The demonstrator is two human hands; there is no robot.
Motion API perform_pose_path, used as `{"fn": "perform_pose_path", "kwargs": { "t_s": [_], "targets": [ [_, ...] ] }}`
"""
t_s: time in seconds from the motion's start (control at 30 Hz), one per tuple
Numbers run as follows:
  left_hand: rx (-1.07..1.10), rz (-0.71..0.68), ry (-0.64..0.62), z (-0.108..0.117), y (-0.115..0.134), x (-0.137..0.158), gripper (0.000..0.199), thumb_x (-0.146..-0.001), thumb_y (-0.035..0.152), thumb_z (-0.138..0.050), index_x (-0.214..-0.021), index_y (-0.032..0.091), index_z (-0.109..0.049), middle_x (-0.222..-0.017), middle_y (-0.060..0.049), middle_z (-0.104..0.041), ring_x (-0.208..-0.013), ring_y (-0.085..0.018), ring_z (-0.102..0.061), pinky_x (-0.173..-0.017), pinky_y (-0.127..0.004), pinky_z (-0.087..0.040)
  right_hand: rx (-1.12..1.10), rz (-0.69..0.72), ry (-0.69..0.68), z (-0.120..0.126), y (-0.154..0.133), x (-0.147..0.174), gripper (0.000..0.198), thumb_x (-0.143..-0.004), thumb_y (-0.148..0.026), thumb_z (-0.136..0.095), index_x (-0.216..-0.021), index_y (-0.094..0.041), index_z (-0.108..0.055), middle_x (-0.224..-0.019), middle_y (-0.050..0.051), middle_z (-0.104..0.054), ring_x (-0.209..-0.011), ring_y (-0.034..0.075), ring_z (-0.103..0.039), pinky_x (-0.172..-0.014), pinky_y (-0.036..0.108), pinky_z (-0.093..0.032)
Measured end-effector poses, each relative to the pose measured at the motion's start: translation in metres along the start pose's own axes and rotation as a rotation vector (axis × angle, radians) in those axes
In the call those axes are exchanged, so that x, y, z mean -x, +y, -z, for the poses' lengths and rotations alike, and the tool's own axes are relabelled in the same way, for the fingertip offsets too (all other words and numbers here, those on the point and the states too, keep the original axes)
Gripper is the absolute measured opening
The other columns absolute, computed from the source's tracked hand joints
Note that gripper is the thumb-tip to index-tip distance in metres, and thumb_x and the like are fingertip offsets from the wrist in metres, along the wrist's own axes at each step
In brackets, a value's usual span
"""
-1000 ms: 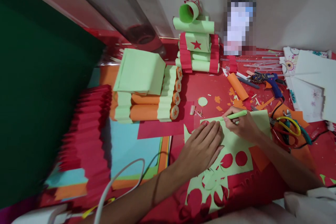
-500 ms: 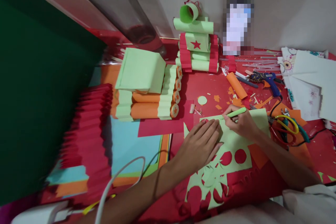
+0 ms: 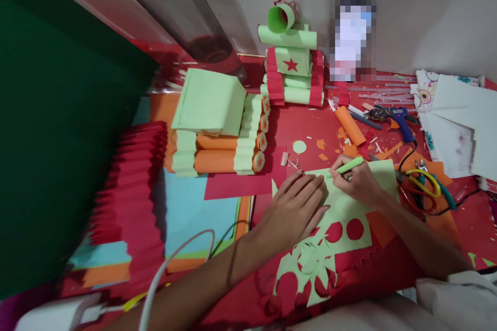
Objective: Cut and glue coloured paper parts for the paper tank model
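Red work surface (image 3: 303, 129) is set against a plain pale wall; it is littered w/ paper scraps. Paper models are noted at rear: a green/red one (image 3: 292, 70) marked w/ a red star, a green/orange one (image 3: 217, 132) at left. Glue gun (image 3: 396, 116) and scissors (image 3: 425, 186) lie at right. No legible writing; one item at the wall is pixelated. Left hand (image 3: 293, 209) is laid flat, fingers extended, on the light-green sheet (image 3: 349, 207). Right hand (image 3: 357, 181) is closed round a green pen (image 3: 345, 167), tip on the sheet.
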State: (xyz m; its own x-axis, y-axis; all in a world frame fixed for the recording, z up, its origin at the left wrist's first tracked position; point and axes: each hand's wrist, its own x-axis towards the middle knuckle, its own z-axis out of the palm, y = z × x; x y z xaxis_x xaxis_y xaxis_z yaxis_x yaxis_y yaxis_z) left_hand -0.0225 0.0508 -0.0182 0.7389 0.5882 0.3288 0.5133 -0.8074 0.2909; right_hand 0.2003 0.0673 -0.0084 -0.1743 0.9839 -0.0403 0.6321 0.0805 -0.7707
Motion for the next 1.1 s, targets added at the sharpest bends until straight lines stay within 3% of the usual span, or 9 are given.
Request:
{"fn": "perform_pose_path", "kwargs": {
  "t_s": [0.43, 0.6, 0.7, 0.87, 1.1],
  "targets": [
    [0.038, 0.033, 0.038, 0.006, -0.005, -0.004, 0.022, -0.101, 0.019, -0.059, -0.117, 0.019, -0.074, -0.126, -0.007, -0.079, -0.113, -0.026, -0.066, -0.114, -0.048, -0.048, -0.026, -0.027, -0.066, 0.003, -0.004, 0.001, 0.003, -0.081, -0.022, -0.058, -0.078, -0.022, -0.059, -0.065, -0.002, -0.06, -0.056, 0.013, -0.049, -0.056, 0.025, -0.039],
    [0.031, 0.033, 0.04, 0.007, -0.007, -0.005, 0.021, -0.1, 0.016, -0.059, -0.116, 0.018, -0.072, -0.126, -0.007, -0.079, -0.11, -0.025, -0.064, -0.108, -0.045, -0.049, -0.029, -0.042, -0.03, 0.003, -0.005, 0.001, 0.005, -0.081, -0.023, -0.056, -0.077, -0.022, -0.058, -0.063, -0.002, -0.058, -0.055, 0.012, -0.049, -0.057, 0.025, -0.039],
    [0.027, 0.026, 0.03, 0.009, -0.008, -0.005, 0.023, -0.099, 0.015, -0.058, -0.118, 0.017, -0.07, -0.124, -0.007, -0.079, -0.108, -0.026, -0.063, -0.105, -0.045, -0.049, -0.029, -0.039, -0.088, 0.003, -0.004, 0.001, 0.005, -0.081, -0.023, -0.057, -0.078, -0.022, -0.061, -0.064, -0.002, -0.059, -0.056, 0.012, -0.05, -0.056, 0.024, -0.038],
    [0.065, 0.087, 0.018, 0.009, -0.01, -0.004, 0.036, -0.094, 0.012, -0.056, -0.129, 0.015, -0.064, -0.105, -0.01, -0.076, -0.106, -0.028, -0.063, -0.098, -0.042, -0.052, -0.043, -0.043, -0.062, 0.004, -0.004, 0.001, 0.007, -0.083, -0.024, -0.058, -0.078, -0.022, -0.061, -0.059, -0.003, -0.055, -0.053, 0.012, -0.049, -0.055, 0.025, -0.037],
    [0.141, 0.18, 0.036, 0.005, -0.012, -0.002, 0.044, -0.086, 0.005, -0.054, -0.128, 0.017, -0.059, -0.11, -0.011, -0.075, -0.112, -0.029, -0.064, -0.102, -0.045, -0.052, -0.033, -0.04, -0.065, 0.004, -0.004, 0.001, 0.008, -0.084, -0.026, -0.059, -0.077, -0.022, -0.063, -0.057, -0.003, -0.055, -0.052, 0.012, -0.048, -0.054, 0.025, -0.037]
  ]
}}
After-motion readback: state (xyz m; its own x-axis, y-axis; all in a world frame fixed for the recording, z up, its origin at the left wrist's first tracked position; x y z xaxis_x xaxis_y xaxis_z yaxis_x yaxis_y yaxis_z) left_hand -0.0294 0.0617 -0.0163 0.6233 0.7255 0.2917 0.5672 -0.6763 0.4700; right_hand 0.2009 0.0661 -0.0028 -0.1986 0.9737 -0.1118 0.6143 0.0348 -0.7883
